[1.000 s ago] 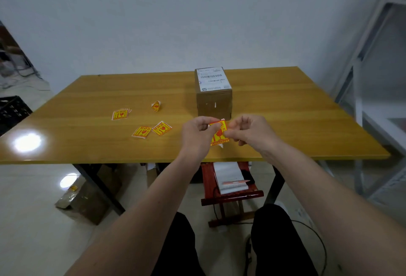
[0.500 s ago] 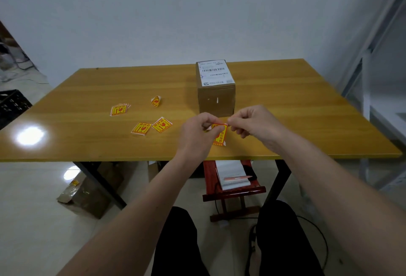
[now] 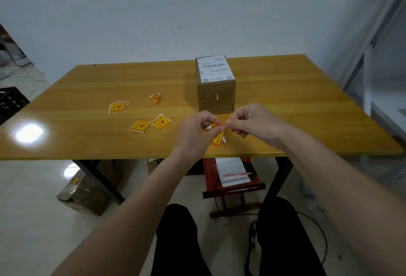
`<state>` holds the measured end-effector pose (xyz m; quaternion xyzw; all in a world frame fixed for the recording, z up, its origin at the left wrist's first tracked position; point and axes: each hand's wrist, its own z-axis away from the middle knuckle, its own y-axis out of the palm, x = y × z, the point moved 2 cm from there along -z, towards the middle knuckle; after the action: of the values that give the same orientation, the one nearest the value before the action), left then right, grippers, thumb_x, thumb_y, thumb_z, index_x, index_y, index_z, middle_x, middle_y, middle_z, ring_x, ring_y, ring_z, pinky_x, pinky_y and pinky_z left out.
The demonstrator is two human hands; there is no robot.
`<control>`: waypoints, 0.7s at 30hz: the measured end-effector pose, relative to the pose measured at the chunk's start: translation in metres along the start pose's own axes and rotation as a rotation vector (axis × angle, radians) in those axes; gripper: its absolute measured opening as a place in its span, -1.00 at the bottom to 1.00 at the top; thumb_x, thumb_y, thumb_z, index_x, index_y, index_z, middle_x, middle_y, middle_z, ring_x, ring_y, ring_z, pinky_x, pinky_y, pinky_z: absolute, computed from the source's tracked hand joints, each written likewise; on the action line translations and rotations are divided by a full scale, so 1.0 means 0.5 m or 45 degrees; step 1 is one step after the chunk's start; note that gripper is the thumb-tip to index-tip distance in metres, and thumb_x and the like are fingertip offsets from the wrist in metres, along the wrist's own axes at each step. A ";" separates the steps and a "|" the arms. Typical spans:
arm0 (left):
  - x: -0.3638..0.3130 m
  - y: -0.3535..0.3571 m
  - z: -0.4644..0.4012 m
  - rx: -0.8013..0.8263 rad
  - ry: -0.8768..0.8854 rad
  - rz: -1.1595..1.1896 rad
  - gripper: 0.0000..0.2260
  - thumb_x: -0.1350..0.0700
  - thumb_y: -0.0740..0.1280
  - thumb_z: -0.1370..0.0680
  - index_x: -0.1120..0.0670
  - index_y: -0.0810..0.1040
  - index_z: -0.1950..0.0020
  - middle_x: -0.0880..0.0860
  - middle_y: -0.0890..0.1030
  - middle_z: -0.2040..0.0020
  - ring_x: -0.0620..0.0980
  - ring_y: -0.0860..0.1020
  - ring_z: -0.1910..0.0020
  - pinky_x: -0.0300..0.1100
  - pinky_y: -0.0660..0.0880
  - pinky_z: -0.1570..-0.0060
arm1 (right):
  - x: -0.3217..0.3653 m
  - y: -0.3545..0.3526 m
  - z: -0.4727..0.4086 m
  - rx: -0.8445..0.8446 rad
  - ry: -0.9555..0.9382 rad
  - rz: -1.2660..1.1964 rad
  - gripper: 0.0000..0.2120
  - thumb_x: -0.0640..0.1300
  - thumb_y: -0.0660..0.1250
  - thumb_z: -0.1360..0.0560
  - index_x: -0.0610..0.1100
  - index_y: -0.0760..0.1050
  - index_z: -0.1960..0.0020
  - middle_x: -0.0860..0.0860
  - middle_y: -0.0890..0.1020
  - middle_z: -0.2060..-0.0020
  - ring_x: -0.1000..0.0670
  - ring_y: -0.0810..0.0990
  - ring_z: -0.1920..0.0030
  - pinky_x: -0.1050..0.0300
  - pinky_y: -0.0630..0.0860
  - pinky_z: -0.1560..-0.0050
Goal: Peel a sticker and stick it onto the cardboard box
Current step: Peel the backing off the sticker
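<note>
Both hands meet just above the near edge of the yellow wooden bench (image 3: 285, 104), a little right of its middle. The left hand (image 3: 194, 132) and the right hand (image 3: 252, 123) are each closed in a narrow pinch on the same small yellow and red paper sticker (image 3: 217, 137), at its top corner. The fingertips of the two hands almost touch there, and the rest of the sticker hangs down between and below them, tilted. A sliver of white shows along its right edge; whether that is backing already coming away, I cannot tell.

The brown cardboard box (image 3: 216, 97) stands upright on the bench just beyond the hands, toward the far edge and apart from them. A white shipping label with barcodes (image 3: 214, 69) covers its top.

To the left of the hands, four more yellow and red stickers lie loose on the bench. Two flat ones (image 3: 140, 125) (image 3: 161, 121) sit side by side near the middle. Another (image 3: 117, 107) lies further toward the left edge. A curled one (image 3: 154, 98) rests beyond them.

Under the bench, a red wooden stool (image 3: 232, 185) carries a white notepad (image 3: 232, 170) with a pen lying on it.
</note>
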<state>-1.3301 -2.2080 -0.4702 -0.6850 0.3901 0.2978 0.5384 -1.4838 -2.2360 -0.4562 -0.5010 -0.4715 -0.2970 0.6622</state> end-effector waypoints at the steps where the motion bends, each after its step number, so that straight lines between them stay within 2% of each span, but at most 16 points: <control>1: 0.001 0.000 0.000 0.004 0.003 0.004 -0.96 0.12 0.45 -0.44 0.03 0.60 0.17 -0.12 0.57 0.31 -0.07 0.55 0.21 -0.20 0.47 0.16 | 0.000 0.000 0.001 0.009 -0.003 -0.003 -0.77 -0.24 0.36 -0.47 -0.45 0.55 0.10 0.11 0.57 0.46 0.12 0.46 0.40 0.32 0.42 0.41; 7: 0.007 0.000 0.001 0.036 0.029 0.007 -0.95 0.10 0.45 -0.44 0.04 0.60 0.17 -0.06 0.59 0.30 -0.01 0.57 0.21 -0.06 0.51 0.13 | 0.004 0.002 0.006 0.075 -0.024 0.036 -0.87 -0.26 0.35 -0.48 -0.35 0.58 0.15 0.02 0.55 0.40 0.14 0.46 0.41 0.29 0.42 0.38; 9: 0.010 -0.001 0.001 0.064 0.027 0.057 -0.95 0.11 0.44 -0.45 0.06 0.60 0.16 -0.05 0.59 0.29 -0.07 0.54 0.26 -0.12 0.50 0.15 | 0.002 0.001 0.006 0.108 -0.026 0.034 -0.89 -0.26 0.34 -0.49 -0.25 0.58 0.20 0.00 0.55 0.39 0.17 0.47 0.43 0.31 0.43 0.38; 11: 0.010 -0.003 0.003 0.111 0.031 0.119 -0.96 0.14 0.41 -0.47 0.09 0.59 0.15 -0.04 0.58 0.31 -0.18 0.48 0.35 -0.27 0.46 0.24 | -0.003 0.000 0.005 0.137 -0.026 0.008 -0.86 -0.25 0.33 -0.50 -0.18 0.56 0.24 -0.01 0.55 0.38 0.18 0.48 0.44 0.31 0.43 0.38; 14: 0.006 -0.005 0.006 0.174 0.030 0.192 -0.97 0.18 0.36 -0.50 0.12 0.58 0.14 -0.06 0.53 0.36 -0.26 0.44 0.41 -0.42 0.40 0.32 | -0.012 0.002 0.003 0.175 -0.017 -0.087 -0.82 -0.25 0.31 -0.51 -0.13 0.54 0.27 -0.03 0.52 0.38 0.14 0.46 0.43 0.28 0.42 0.37; 21: 0.013 -0.006 0.011 0.284 -0.179 0.454 -0.93 0.17 0.30 -0.55 0.14 0.56 0.07 0.03 0.57 0.27 -0.19 0.49 0.36 -0.40 0.45 0.31 | -0.026 0.018 0.001 0.167 -0.040 -0.330 -0.82 -0.26 0.27 -0.53 -0.18 0.49 0.25 -0.08 0.43 0.39 0.05 0.37 0.39 0.25 0.35 0.40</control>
<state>-1.3241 -2.2036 -0.4754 -0.5190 0.4972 0.3904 0.5754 -1.4810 -2.2337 -0.4718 -0.3962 -0.5611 -0.3406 0.6420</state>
